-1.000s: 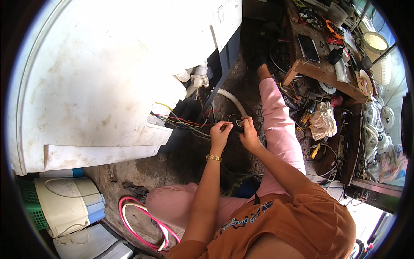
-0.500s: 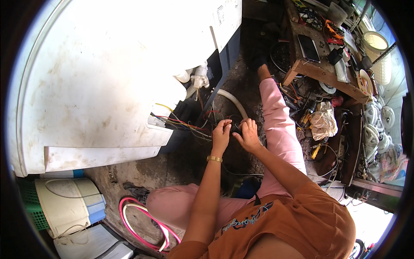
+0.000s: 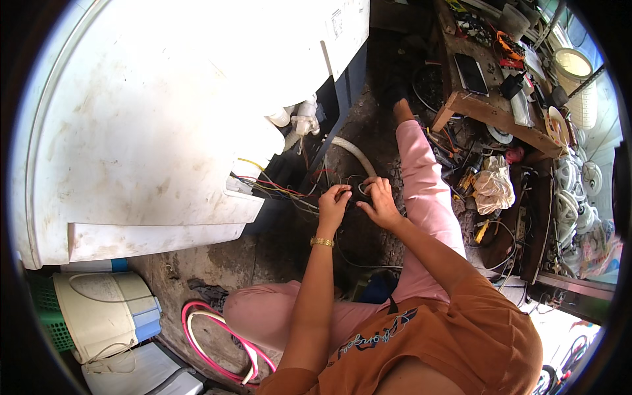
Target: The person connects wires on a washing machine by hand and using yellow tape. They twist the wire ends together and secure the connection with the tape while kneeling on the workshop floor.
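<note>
A bundle of coloured wires [image 3: 263, 186] comes out of the lower corner of a large white appliance cabinet [image 3: 151, 131], probably a washing machine, and runs to my hands. My left hand [image 3: 334, 205], with a gold-coloured band at its wrist, is closed in a pinch on a wire near the bundle's end. Close on its right, my right hand [image 3: 382, 203] has its fingertips bent together beside a small dark loop; what they hold is too small to make out. Behind the hands, a pale hose [image 3: 355, 153] curves from the cabinet's dark base. A white valve-like fitting [image 3: 305, 120] shows in its opening.
At the right, a wooden bench [image 3: 490, 112] carries a phone [image 3: 471, 73] and loose parts. Tools and a crumpled cloth [image 3: 494, 185] lie below it. White pulley-like wheels [image 3: 573, 197] pile up farther right. A pink hose [image 3: 191, 332] and a cream tub [image 3: 102, 313] are at the lower left.
My left hand has drawn slightly left and down, widening the space between my hands. My right hand has shifted only a little, and the wires have moved slightly.
</note>
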Demonstrator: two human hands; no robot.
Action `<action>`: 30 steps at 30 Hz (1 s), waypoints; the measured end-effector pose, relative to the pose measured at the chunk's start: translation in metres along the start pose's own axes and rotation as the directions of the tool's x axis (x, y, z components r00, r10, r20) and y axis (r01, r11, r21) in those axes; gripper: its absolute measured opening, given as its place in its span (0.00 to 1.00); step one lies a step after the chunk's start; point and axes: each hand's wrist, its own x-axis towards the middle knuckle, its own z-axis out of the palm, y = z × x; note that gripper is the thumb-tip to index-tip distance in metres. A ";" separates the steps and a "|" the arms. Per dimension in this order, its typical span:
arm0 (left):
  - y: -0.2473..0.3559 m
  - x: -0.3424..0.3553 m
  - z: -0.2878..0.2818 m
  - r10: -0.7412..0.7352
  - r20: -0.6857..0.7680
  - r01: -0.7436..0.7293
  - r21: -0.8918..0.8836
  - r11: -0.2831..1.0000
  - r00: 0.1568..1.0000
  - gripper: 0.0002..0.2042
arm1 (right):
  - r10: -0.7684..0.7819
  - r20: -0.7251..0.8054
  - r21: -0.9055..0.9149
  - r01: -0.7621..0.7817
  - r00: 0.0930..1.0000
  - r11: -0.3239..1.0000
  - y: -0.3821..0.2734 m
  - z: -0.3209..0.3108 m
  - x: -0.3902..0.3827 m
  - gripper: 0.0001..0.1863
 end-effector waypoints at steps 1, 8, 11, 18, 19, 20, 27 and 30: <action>0.002 0.000 0.000 -0.002 0.002 0.002 -0.012 1.000 1.000 0.08 | 0.013 -0.007 0.024 -0.013 1.000 1.000 0.001 0.000 0.000 0.20; 0.015 -0.002 -0.003 -0.023 0.003 0.023 0.086 0.996 1.000 0.06 | -0.034 -0.008 0.052 0.034 0.999 0.998 -0.001 0.001 0.000 0.20; 0.018 -0.001 -0.006 -0.048 0.037 0.039 0.215 0.976 0.998 0.05 | -0.063 0.020 0.055 0.062 0.998 0.997 0.000 -0.002 -0.001 0.20; 0.000 -0.006 0.001 0.074 0.094 -0.098 0.295 0.951 0.993 0.07 | -0.101 0.021 -0.012 0.101 0.995 0.995 -0.004 -0.004 -0.004 0.21; 0.000 -0.006 0.003 0.050 0.121 -0.087 0.323 0.942 0.991 0.07 | -0.043 -0.001 -0.009 0.043 0.999 0.999 0.002 -0.003 -0.005 0.21; 0.000 -0.006 0.006 0.040 0.084 -0.061 0.271 0.961 0.996 0.07 | 0.014 -0.023 -0.005 -0.014 1.000 1.000 0.009 -0.002 -0.004 0.20; 0.007 -0.001 -0.003 0.030 0.004 -0.031 0.055 0.998 1.000 0.08 | -0.024 -0.096 0.157 0.038 0.995 0.987 0.013 -0.002 0.001 0.22; 0.011 -0.004 0.002 0.016 0.014 -0.018 0.090 0.996 1.000 0.07 | -0.051 -0.090 0.143 0.063 0.995 0.988 0.012 -0.003 0.000 0.23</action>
